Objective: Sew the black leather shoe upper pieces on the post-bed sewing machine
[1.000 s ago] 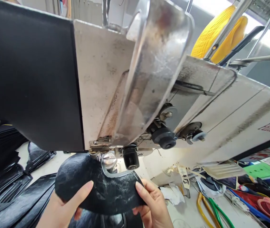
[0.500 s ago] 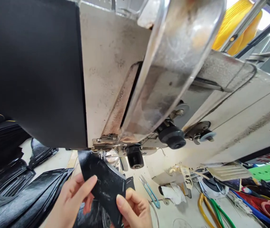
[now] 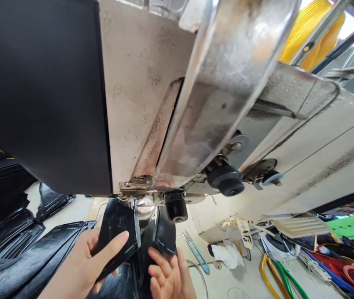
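My left hand (image 3: 96, 253) pinches a black leather-like piece (image 3: 117, 230) between thumb and fingers, just in front of the sewing machine's presser foot area (image 3: 131, 199). A pale strip runs along that piece's right edge. Beside it, a second black piece (image 3: 165, 232) with a curved edge stands to the right. My right hand (image 3: 170, 272) is just below this second piece, palm partly up and fingers apart. Its fingertips are at the lower edge; whether they touch it I cannot tell. The needle is hidden by the machine head (image 3: 146, 104).
Stacked black pieces (image 3: 40, 257) lie to the left. Blue thread snips (image 3: 197, 253), crumpled white paper (image 3: 228, 253) and pliers with yellow and green handles (image 3: 284, 276) lie on the right. A clear guard (image 3: 223, 83) and black knobs (image 3: 225, 176) overhang the work area.
My right hand has let go of the black piece and opened. My left hand keeps hold of it, now turned and shifted left. The second black piece now shows at the right.
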